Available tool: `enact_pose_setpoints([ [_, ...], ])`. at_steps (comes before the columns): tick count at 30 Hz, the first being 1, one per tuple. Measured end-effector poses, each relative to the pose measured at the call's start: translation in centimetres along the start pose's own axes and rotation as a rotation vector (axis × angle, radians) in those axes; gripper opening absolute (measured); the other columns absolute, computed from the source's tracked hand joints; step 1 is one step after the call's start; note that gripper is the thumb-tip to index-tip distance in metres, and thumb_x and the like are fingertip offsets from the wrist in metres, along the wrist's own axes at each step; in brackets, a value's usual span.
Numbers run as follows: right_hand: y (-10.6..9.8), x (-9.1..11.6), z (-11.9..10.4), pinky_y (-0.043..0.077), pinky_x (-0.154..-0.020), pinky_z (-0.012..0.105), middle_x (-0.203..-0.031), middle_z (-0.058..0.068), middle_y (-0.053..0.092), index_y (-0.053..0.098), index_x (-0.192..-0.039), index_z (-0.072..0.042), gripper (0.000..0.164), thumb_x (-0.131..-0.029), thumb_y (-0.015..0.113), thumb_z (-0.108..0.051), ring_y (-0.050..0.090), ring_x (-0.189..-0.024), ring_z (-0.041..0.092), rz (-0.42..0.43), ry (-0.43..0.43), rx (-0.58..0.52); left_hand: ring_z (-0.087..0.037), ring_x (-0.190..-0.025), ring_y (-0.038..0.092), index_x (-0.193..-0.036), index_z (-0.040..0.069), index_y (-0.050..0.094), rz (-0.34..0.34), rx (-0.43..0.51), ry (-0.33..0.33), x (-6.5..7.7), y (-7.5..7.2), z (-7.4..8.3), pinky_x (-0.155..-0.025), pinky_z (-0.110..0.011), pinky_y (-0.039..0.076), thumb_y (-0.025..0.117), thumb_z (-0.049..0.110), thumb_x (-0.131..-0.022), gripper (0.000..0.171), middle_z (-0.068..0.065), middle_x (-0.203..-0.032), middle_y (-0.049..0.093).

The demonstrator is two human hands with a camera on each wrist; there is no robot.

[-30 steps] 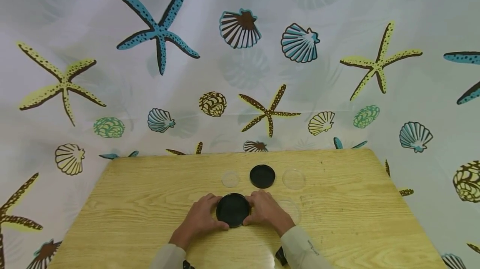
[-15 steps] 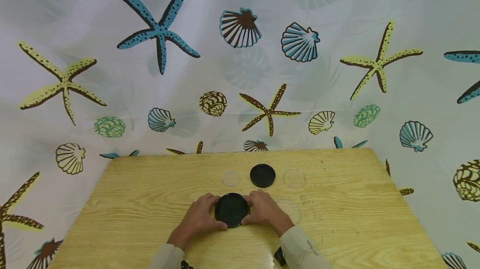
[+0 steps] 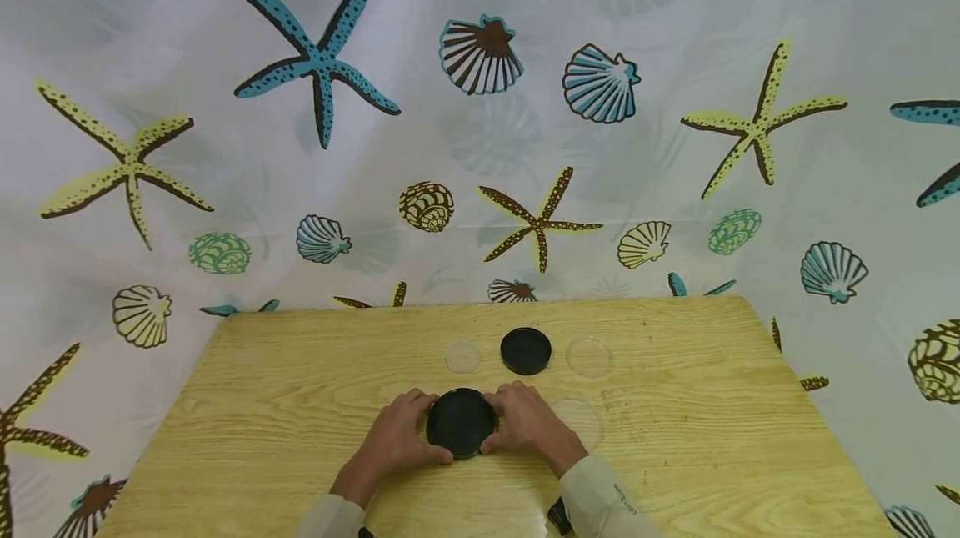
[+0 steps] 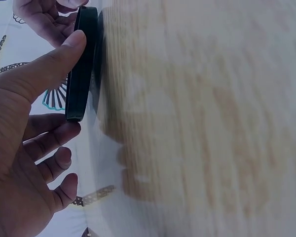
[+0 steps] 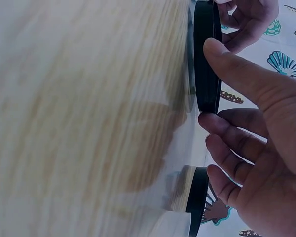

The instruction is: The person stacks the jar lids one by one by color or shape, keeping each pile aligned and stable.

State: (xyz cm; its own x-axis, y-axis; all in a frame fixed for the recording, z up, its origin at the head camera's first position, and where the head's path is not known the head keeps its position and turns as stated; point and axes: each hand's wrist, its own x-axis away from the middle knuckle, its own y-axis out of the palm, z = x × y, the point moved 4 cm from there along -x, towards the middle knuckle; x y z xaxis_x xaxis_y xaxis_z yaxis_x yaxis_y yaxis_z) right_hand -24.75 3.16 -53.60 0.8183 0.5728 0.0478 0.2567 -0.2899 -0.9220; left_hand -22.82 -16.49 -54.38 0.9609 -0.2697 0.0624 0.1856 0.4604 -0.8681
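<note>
Near the middle of the front half of the table, both hands hold a shallow round black dish [image 3: 462, 424] between them. My left hand [image 3: 401, 434] grips its left edge with thumb and fingertips, and my right hand [image 3: 528, 421] does the same on the right. In the left wrist view the dish [image 4: 82, 74] shows edge-on, just above the wood, with a dark reflection beside it. The right wrist view shows the right thumb lying on the rim of the dish [image 5: 205, 74], while the lower fingers curl loosely below it.
A second black dish [image 3: 526, 351] lies farther back. Clear round discs lie to its left [image 3: 462, 356] and right [image 3: 588, 356]; another clear disc [image 3: 583, 421] is beside the right wrist. A patterned curtain [image 3: 480, 138] hangs behind the wooden table [image 3: 285, 404].
Both hands, still gripping the black dish, have shifted very slightly left. The other dish and the clear discs stay where they were.
</note>
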Motion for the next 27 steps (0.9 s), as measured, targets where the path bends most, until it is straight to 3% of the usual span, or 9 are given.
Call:
enact_pose_setpoints([
  [19,0.0,0.5,-0.4,0.039,-0.074,0.028,-0.094,-0.003,0.063,0.062,-0.127,-0.016,0.068,-0.069,0.082,-0.046,0.049,-0.081,0.012,0.0,-0.028,0.002,-0.024,-0.108,0.057,-0.126,0.01,0.059,0.021,-0.009,0.006,0.7,0.0,0.1,-0.092,-0.049,0.044,0.086,0.052,-0.058,0.084,-0.002,-0.114,0.061],
  [27,0.3,0.7,-0.6,0.042,-0.076,0.029,-0.095,-0.004,0.064,0.063,-0.126,-0.015,0.067,-0.07,0.081,-0.047,0.052,-0.082,0.011,-0.015,-0.032,0.005,-0.024,-0.108,0.056,-0.124,0.008,0.06,0.024,-0.036,0.015,1.4,0.0,0.3,-0.093,-0.048,0.045,0.086,0.054,-0.057,0.086,-0.003,-0.114,0.062],
])
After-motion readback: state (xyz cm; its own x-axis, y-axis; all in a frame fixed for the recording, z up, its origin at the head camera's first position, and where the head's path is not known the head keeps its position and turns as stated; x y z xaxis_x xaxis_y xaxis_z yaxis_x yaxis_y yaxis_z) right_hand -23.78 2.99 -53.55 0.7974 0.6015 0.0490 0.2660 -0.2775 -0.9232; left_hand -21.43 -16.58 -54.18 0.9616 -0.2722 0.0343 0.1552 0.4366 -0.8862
